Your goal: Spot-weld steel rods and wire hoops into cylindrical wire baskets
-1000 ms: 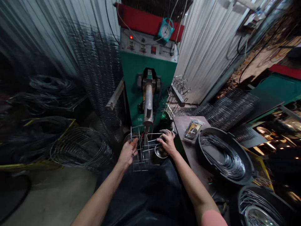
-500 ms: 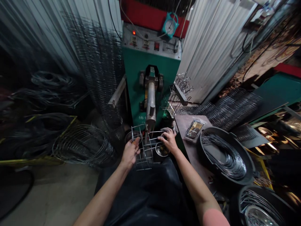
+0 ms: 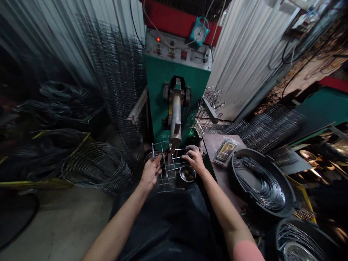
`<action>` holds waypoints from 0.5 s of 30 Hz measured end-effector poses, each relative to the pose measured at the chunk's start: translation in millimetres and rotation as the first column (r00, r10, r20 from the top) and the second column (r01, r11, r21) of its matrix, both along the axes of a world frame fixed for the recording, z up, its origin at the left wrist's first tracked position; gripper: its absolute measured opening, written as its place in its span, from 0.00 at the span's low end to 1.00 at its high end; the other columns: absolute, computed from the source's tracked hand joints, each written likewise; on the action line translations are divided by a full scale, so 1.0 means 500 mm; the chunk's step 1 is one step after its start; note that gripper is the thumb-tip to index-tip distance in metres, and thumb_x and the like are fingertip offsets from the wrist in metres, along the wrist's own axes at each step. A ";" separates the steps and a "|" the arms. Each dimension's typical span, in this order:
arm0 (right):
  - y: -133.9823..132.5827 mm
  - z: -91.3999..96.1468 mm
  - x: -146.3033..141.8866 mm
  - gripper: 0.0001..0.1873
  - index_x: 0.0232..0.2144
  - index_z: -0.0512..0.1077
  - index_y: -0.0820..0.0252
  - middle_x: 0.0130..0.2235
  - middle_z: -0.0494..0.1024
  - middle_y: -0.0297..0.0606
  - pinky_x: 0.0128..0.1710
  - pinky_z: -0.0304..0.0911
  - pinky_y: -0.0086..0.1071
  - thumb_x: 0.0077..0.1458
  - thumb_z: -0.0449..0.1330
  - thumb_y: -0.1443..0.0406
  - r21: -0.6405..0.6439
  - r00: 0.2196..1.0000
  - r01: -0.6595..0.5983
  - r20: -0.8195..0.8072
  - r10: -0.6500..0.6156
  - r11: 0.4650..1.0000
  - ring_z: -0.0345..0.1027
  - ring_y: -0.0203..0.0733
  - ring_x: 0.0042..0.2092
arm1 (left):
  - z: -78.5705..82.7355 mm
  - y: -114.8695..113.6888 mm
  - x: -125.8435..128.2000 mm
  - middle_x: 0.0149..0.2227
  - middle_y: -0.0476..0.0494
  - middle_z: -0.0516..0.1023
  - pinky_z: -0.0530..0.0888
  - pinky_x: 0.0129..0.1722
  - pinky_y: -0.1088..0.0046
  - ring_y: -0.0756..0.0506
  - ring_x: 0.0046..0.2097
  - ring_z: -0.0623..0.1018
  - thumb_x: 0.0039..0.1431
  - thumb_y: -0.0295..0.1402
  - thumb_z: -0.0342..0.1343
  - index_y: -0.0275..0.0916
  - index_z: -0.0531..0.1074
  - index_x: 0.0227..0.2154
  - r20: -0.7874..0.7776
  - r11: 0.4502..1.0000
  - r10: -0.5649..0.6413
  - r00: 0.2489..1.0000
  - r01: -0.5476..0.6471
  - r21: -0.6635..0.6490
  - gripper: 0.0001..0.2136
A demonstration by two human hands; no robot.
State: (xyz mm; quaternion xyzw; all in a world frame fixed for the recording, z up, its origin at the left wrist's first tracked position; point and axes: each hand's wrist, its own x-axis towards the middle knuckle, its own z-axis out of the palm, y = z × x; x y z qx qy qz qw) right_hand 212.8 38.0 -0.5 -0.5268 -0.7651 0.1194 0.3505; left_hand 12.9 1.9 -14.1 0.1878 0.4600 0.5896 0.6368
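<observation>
In the middle of the head view is a small wire rack, an open grid of shiny metal rods, held under the electrode of a green spot welder. My left hand is closed on the rack's left side, thumb up along a rod. At its right, my right hand has bent fingers around the ends of rods reaching across from the rack; the fingertips are partly hidden. The electrode tip comes down close to the rods, and I cannot tell whether it touches. Below my right hand is a round metal bowl.
Right of me, a bench carries a packaged item and a black pan of wire rings; another pan stands nearer. Wire hoops lie to the left, beside tall stacked wirework. A teal clock hangs on the welder.
The view has shifted slightly, moving the welder a little to the right. The rack's near edge is tipped slightly upward. Both hands keep their hold.
</observation>
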 end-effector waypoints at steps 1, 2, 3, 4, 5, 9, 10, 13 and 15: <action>0.004 0.001 0.000 0.15 0.21 0.69 0.57 0.45 0.73 0.38 0.55 0.37 0.50 0.54 0.56 0.56 -0.001 1.000 0.001 0.002 -0.001 1.000 0.58 0.45 0.52 | 0.000 0.004 0.000 0.17 0.60 0.57 0.52 0.13 0.82 0.58 0.16 0.53 0.37 0.39 0.65 0.38 0.62 0.24 -0.001 1.000 0.000 1.000 0.000 -0.002 0.17; 0.007 0.001 0.000 0.15 0.21 0.69 0.57 0.44 0.73 0.38 0.55 0.37 0.50 0.54 0.55 0.56 -0.002 1.000 0.003 0.003 -0.003 1.000 0.58 0.45 0.52 | -0.001 0.008 0.000 0.17 0.60 0.57 0.51 0.13 0.82 0.58 0.16 0.53 0.37 0.39 0.65 0.38 0.62 0.24 -0.001 1.000 0.000 1.000 0.000 -0.005 0.17; 0.012 0.001 0.000 0.15 0.21 0.69 0.57 0.44 0.73 0.38 0.55 0.36 0.50 0.54 0.55 0.56 0.000 1.000 0.006 0.004 -0.006 1.000 0.58 0.45 0.52 | -0.001 0.013 0.000 0.17 0.60 0.56 0.51 0.13 0.82 0.58 0.16 0.53 0.37 0.39 0.65 0.38 0.62 0.24 -0.001 1.000 0.002 1.000 -0.002 -0.007 0.18; 0.016 0.001 0.000 0.16 0.20 0.69 0.58 0.44 0.73 0.38 0.55 0.36 0.49 0.54 0.55 0.55 0.003 1.000 0.010 0.004 -0.010 1.000 0.58 0.45 0.52 | -0.002 0.018 0.000 0.16 0.60 0.56 0.51 0.13 0.82 0.58 0.16 0.53 0.36 0.39 0.65 0.38 0.61 0.24 0.000 1.000 0.004 1.000 -0.004 -0.009 0.18; 0.021 0.000 0.000 0.16 0.21 0.69 0.58 0.44 0.73 0.38 0.55 0.36 0.49 0.54 0.54 0.55 0.005 1.000 0.014 0.006 -0.014 1.000 0.58 0.44 0.51 | -0.002 0.023 0.001 0.16 0.60 0.56 0.50 0.13 0.82 0.59 0.16 0.52 0.36 0.39 0.65 0.38 0.61 0.23 0.002 1.000 0.005 1.000 -0.005 -0.010 0.18; 0.039 -0.002 -0.001 0.17 0.21 0.69 0.59 0.44 0.73 0.38 0.55 0.37 0.48 0.54 0.54 0.55 0.003 0.999 0.034 0.018 -0.034 0.999 0.58 0.44 0.51 | -0.001 0.041 0.002 0.16 0.60 0.56 0.50 0.12 0.82 0.59 0.15 0.51 0.33 0.40 0.66 0.38 0.59 0.20 0.014 1.000 -0.002 1.000 0.002 -0.014 0.20; 0.042 -0.002 -0.001 0.16 0.21 0.69 0.59 0.44 0.73 0.38 0.55 0.38 0.48 0.54 0.54 0.55 -0.001 0.999 0.036 0.022 -0.036 0.999 0.58 0.44 0.51 | 0.000 0.044 0.002 0.16 0.60 0.56 0.50 0.12 0.82 0.59 0.15 0.51 0.33 0.40 0.66 0.38 0.59 0.20 0.017 1.000 -0.004 1.000 0.005 -0.016 0.20; 0.048 -0.001 0.000 0.15 0.21 0.70 0.58 0.44 0.73 0.37 0.55 0.38 0.46 0.54 0.55 0.56 -0.014 0.999 0.038 0.038 -0.037 0.999 0.58 0.43 0.51 | 0.003 0.049 0.002 0.15 0.60 0.57 0.50 0.12 0.82 0.59 0.15 0.52 0.34 0.39 0.66 0.38 0.60 0.21 0.024 1.000 -0.002 1.000 0.002 -0.028 0.19; 0.049 0.000 0.002 0.15 0.22 0.70 0.58 0.45 0.72 0.37 0.55 0.39 0.45 0.54 0.54 0.57 -0.039 0.996 0.036 0.078 -0.033 0.999 0.57 0.43 0.52 | 0.005 0.051 0.002 0.15 0.60 0.56 0.50 0.12 0.82 0.59 0.15 0.52 0.35 0.37 0.65 0.38 0.60 0.20 0.031 0.999 0.001 1.000 0.000 -0.037 0.18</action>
